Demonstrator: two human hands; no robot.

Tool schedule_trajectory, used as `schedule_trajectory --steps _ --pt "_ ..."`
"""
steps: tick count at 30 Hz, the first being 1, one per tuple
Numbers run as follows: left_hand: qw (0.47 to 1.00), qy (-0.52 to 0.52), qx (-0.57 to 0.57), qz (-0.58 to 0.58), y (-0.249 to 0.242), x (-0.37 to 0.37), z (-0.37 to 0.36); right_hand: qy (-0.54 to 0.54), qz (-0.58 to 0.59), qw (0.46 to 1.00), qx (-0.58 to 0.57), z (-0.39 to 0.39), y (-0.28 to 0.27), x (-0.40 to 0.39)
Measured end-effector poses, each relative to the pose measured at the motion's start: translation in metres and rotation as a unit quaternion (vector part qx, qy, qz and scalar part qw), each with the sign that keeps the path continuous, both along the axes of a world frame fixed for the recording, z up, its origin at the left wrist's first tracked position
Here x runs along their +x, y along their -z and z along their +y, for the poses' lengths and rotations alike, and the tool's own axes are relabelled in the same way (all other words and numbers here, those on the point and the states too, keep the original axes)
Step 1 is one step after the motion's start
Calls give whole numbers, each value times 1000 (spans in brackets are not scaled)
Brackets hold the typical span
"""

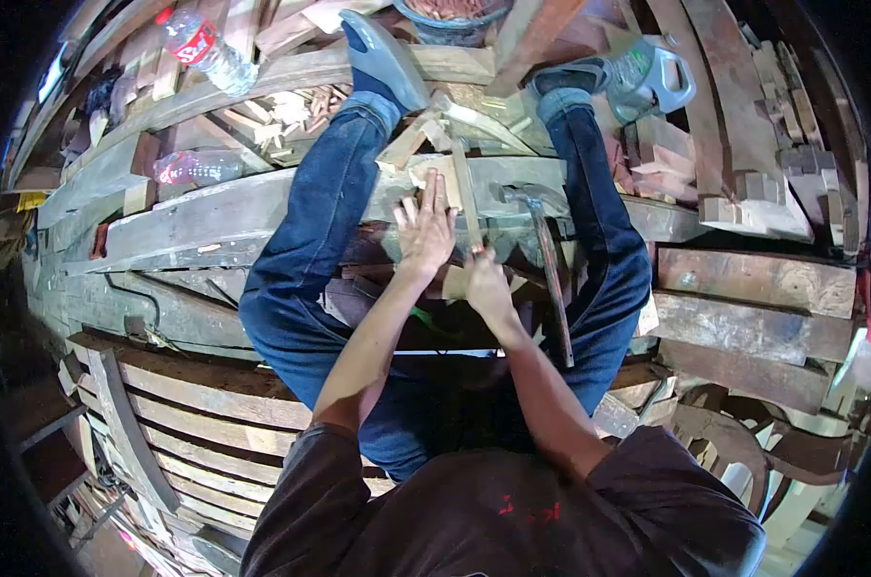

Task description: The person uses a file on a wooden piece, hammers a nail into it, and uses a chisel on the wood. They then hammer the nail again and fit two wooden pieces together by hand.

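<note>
My left hand (pixel 428 231) lies flat with its fingers stretched out, pressing on a pale piece of wood (pixel 442 173) atop a thick grey beam (pixel 252 207). Just right of it, my right hand (pixel 488 279) is closed around the near end of a long, narrow, flat blade-like tool (pixel 468 197). The blade points away from me across the beam, right beside the pale wood. Its handle is mostly hidden in my fist; I cannot tell if it is a file or a saw. A claw hammer (pixel 549 260) rests to the right, head on the beam.
Wood offcuts (pixel 296 115) litter the floor beyond the beam. Plastic bottles (pixel 204 48) lie at the upper left, and a handled jug (pixel 652 82) stands at the upper right. A tub (pixel 454 29) sits at the far end. Stacked planks (pixel 753 274) lie at right.
</note>
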State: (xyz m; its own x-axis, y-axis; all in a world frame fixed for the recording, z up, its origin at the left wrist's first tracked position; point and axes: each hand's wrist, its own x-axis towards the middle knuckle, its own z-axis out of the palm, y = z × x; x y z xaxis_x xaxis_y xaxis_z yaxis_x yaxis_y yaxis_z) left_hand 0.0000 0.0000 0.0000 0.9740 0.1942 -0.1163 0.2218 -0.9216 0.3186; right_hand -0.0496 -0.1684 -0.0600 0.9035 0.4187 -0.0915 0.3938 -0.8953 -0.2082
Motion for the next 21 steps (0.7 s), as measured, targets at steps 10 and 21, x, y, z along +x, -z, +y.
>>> schedule_trajectory --steps 10,21 --pt "1000 2 6 -9 -6 4 5 58 -49 997 33 28 8 57" --pt "999 0 14 -36 -5 3 4 20 -54 998 5 19 12 58"
